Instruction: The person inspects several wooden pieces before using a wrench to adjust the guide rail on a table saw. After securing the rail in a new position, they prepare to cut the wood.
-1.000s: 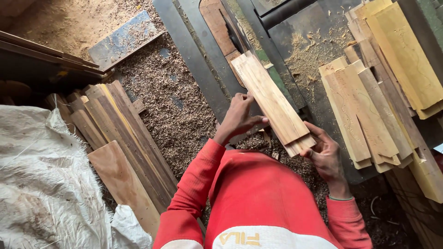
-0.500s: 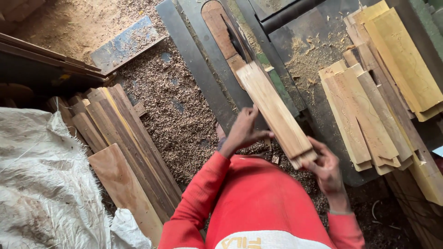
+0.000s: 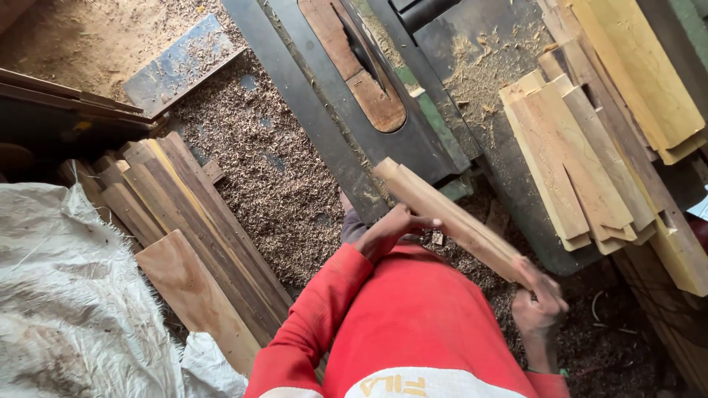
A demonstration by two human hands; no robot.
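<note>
Our right hand (image 3: 540, 304) was clamped around the near end of a pale wooden board (image 3: 450, 219), and our left hand (image 3: 398, 225) was closed on its underside further up, fingers curled against the wood. We held the board in the air, tilted on edge, slanting from the right hand up and away toward the saw table (image 3: 435, 140), its far end just above the table's near edge. We saw a brown wooden insert (image 3: 354, 66) set in the dark metal top, with the blade slot running along it, and loose sawdust (image 3: 479, 70) scattered on the surface to its right. A stack of light cut boards (image 3: 568, 155) lay on the right side of the table, well apart from our hands. To our left, darker planks (image 3: 184, 221) lay side by side on a floor covered in wood shavings (image 3: 251, 147), and a white sack (image 3: 66, 295) sat beside them. Our red sleeves (image 3: 317, 317) filled the bottom of the view.
</note>
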